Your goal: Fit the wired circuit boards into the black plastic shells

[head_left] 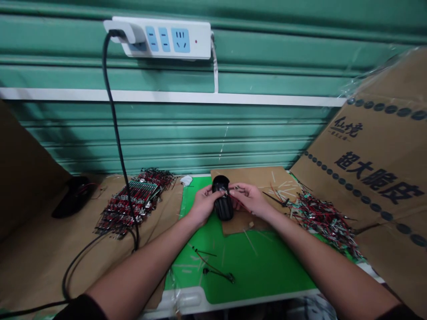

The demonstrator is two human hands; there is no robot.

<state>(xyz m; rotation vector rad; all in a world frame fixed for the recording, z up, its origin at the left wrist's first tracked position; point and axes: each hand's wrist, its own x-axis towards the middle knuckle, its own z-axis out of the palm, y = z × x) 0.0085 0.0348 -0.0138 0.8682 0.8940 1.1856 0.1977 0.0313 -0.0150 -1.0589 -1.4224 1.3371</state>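
From the head camera, holding a black casing [223, 211] in the left hand [204, 204], roughly upright and with its length turned toward the body, over the left edge of a small cardboard sheet [247, 174] near the back edge of the green table [260, 266]. Left hand closed around one side, thumb laid across the front, likely to steady it against pressure from the opposite side. Right hand [251, 200] drawn to a pinch at the right rim, apparently on a thin red wire [240, 204]; cannot tell exactly how, with the fingertips too small and blurred.

To the left of the green surface, on spread cardboard [30, 249], wire bundles [133, 200] stacked in rows, perhaps to prevent tangling. Farther left, a dark object [75, 195], too dim to name. By the right edge, a loose wire heap [327, 218] beside a printed carton [383, 133], maybe propped there as a side wall. Near the front edge, left of its middle, loose wired parts [218, 274]. High on the wall, a power strip [200, 38], probably to hold sockets off the work surface, with a black cable [115, 111] hanging down past the bundles.
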